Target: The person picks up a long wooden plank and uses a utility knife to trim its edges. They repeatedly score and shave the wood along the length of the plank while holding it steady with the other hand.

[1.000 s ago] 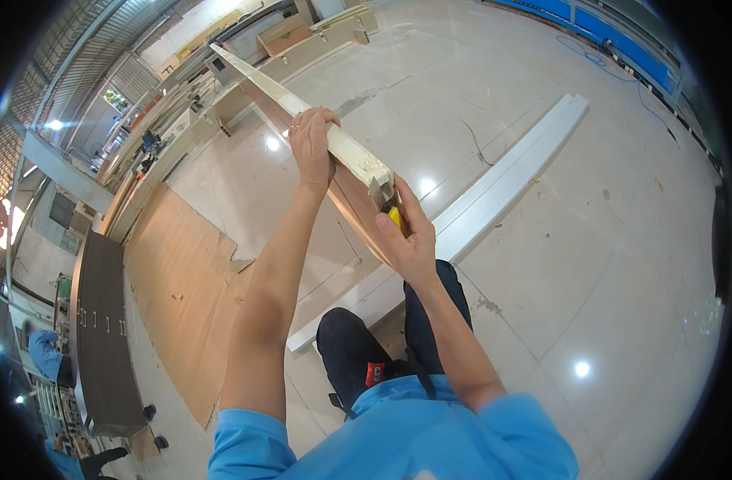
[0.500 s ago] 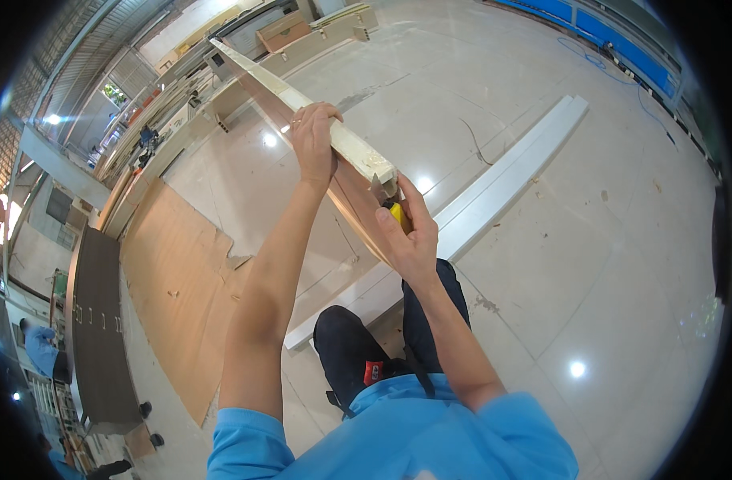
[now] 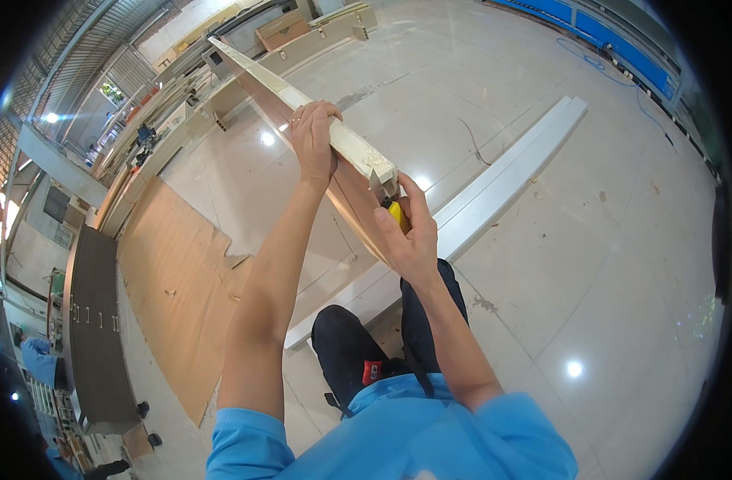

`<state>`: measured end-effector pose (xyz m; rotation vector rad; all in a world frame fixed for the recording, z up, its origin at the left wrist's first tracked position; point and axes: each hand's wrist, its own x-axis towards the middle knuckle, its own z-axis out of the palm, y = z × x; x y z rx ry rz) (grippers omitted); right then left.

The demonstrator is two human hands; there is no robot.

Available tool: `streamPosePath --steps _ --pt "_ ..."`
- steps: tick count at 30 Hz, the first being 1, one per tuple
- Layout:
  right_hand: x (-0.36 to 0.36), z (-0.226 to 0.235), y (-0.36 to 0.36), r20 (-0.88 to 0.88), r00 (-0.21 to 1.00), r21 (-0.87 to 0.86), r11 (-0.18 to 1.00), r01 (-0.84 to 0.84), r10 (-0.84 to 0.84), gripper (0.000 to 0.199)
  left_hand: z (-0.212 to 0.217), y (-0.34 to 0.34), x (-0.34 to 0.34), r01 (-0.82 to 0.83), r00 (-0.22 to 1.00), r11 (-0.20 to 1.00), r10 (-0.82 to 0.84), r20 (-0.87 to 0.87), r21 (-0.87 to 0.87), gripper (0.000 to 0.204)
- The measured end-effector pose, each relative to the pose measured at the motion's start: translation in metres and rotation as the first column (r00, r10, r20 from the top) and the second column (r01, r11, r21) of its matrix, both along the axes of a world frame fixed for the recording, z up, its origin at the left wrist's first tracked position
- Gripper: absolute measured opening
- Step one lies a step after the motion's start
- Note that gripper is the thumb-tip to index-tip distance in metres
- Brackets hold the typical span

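Note:
A long board (image 3: 364, 156) stands on its narrow edge and runs from in front of me toward the far left. Its top edge is cream-coloured and its side face brownish. My left hand (image 3: 312, 140) is closed over that top edge, a little back from the near end. In my right hand (image 3: 416, 244) is a yellow and black utility knife (image 3: 395, 212), gripped with the fingers wrapped round it. Its metal blade lies against the near end of the board, just below the top corner. The right fingertips are partly hidden behind the board's end.
Long white boards (image 3: 506, 168) lie on the tiled floor beneath and to the right. A torn brown sheet (image 3: 178, 300) lies at left, beside a dark cabinet (image 3: 98, 328). A person in blue (image 3: 39, 360) is at the far left. Blue equipment (image 3: 622, 44) and a cable (image 3: 594, 61) are far right.
The knife has turned slightly at the board's end, and more of its blade face shows. My left hand and the board have stayed in place.

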<state>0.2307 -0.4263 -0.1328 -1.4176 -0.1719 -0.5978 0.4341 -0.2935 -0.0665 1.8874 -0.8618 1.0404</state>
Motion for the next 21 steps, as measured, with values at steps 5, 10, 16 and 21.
streamPosePath --steps 5,10,16,21 --pt "0.003 0.002 0.004 0.050 0.997 -0.011 0.998 0.060 -0.060 0.058 0.002 -0.001 -0.003 0.016 0.999 1.000 -0.017 -0.033 -0.020 0.048" --pt "0.004 0.000 0.007 0.042 0.994 -0.026 0.994 0.103 -0.102 0.056 0.002 -0.002 -0.003 0.019 1.000 0.999 -0.019 -0.014 -0.029 0.047" --pt "0.005 0.001 0.010 0.096 0.974 -0.092 0.972 0.215 -0.206 0.054 0.003 -0.002 -0.003 -0.004 1.000 1.000 0.004 0.026 0.003 0.044" --pt "0.007 0.002 0.012 0.095 0.966 -0.094 0.964 0.249 -0.241 0.051 0.004 -0.001 -0.003 -0.007 1.000 1.000 0.007 0.007 0.006 0.042"
